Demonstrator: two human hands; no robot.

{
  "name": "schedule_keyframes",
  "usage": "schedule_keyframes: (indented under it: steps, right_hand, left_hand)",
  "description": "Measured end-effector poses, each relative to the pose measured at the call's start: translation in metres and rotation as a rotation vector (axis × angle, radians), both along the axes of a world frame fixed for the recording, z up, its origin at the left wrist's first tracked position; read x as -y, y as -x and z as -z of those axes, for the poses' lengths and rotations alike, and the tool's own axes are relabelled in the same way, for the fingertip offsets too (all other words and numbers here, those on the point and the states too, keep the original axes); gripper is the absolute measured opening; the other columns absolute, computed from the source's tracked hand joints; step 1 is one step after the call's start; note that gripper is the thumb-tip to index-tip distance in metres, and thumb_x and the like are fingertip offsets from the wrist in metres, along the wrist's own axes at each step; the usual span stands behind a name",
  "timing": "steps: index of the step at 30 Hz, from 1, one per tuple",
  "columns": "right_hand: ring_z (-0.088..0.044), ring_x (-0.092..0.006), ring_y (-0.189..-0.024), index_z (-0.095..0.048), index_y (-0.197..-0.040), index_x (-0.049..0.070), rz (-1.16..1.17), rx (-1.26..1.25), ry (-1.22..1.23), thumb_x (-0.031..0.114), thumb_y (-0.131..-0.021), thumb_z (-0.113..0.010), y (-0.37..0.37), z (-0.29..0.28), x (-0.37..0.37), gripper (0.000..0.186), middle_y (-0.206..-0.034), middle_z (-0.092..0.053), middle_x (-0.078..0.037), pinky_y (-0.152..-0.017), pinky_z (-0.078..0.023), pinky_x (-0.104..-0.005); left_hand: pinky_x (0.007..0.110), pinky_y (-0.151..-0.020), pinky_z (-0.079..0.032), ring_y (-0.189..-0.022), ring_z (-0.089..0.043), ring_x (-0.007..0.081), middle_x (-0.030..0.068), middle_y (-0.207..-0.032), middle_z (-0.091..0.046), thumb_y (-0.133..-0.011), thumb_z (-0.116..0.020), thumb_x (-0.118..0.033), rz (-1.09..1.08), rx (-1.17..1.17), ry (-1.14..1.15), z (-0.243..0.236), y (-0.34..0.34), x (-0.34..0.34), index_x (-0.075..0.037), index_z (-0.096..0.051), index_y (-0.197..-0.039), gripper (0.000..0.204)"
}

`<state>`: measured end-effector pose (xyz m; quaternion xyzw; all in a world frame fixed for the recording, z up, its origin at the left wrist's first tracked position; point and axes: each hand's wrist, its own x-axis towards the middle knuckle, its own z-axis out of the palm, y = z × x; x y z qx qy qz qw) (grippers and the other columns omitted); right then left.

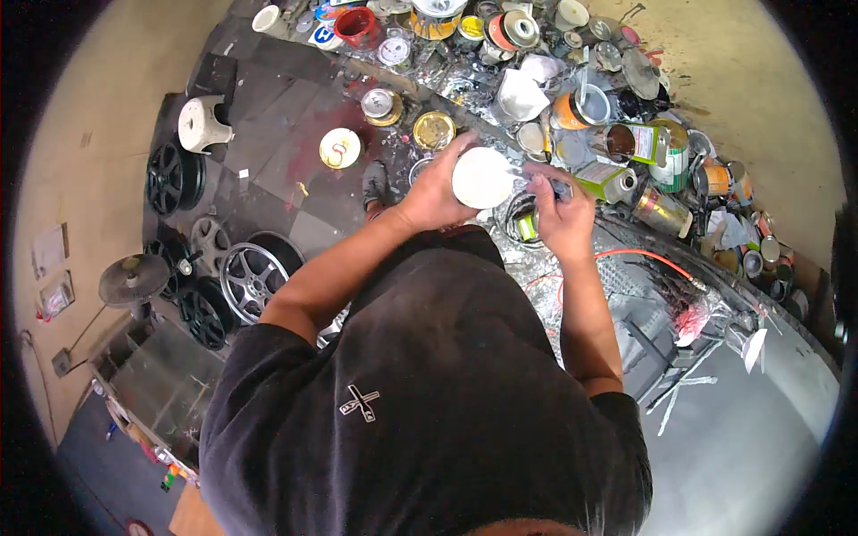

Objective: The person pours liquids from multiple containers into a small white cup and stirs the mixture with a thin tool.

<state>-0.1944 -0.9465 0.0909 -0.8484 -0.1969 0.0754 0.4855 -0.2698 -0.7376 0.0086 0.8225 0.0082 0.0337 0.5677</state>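
In front of my chest, a round container with a bright white top or filling (pixel 481 179) is gripped along its left side by my left hand (pixel 433 193), fingers curled around it. Whether the white is a lid or paint I cannot tell. Close by on its right, my right hand (pixel 565 216) is closed with thumb and fingers together on something greyish at the container's rim, too unclear to name. Beyond the hands, an open tin with a gold-coloured inside (pixel 434 130) and a lidded metal can (pixel 382 106) stand close together.
Paint cans, cups and bottles crowd the paint-splashed bench (pixel 465 85), including a red cup (pixel 357 28) and a green-labelled metal can (pixel 608 181). An orange hose (pixel 648 255) runs on the right. Wheel rims (pixel 255 277) and a white stool (pixel 204 124) stand left.
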Motion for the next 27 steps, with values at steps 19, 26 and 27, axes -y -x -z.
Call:
schedule_keyframes:
  steps: [19,26,27]
  right_hand:
    - [-0.073,-0.0282,-0.076,-0.075,-0.105,0.002,-0.067,-0.189,-0.016,0.01,-0.097,-0.068,0.013,0.004,-0.015,0.013,-0.091,-0.075,-0.016,-0.071,-0.057,-0.0359]
    - [-0.075,-0.0342,-0.086,-0.074,-0.102,0.001,-0.003,0.181,0.138,0.012,-0.097,-0.069,0.004,0.008,-0.024,0.013,-0.098,-0.076,-0.017,-0.077,-0.059,-0.0403]
    - [-0.075,-0.0345,-0.087,-0.074,-0.102,0.001,0.001,0.209,0.125,0.012,-0.096,-0.07,0.006,0.005,-0.028,0.014,-0.098,-0.076,-0.017,-0.078,-0.059,-0.0408]
  left_hand:
    - [0.043,-0.109,-0.048,-0.13,-0.059,0.0352,0.0207,-0.137,-0.06,-0.062,-0.098,-0.029,0.052,0.0,-0.11,0.004,-0.015,-0.023,-0.001,-0.034,-0.152,0.114]
    - [0.046,-0.111,-0.045,-0.13,-0.056,0.0393,0.0239,-0.139,-0.057,-0.064,-0.093,-0.021,0.012,-0.011,-0.011,-0.002,-0.014,-0.018,-0.001,-0.035,-0.154,0.109]
    - [0.046,-0.111,-0.045,-0.13,-0.056,0.0393,0.0239,-0.139,-0.057,-0.064,-0.093,-0.021,0.012,-0.012,-0.012,-0.003,-0.014,-0.017,-0.001,-0.035,-0.154,0.109]
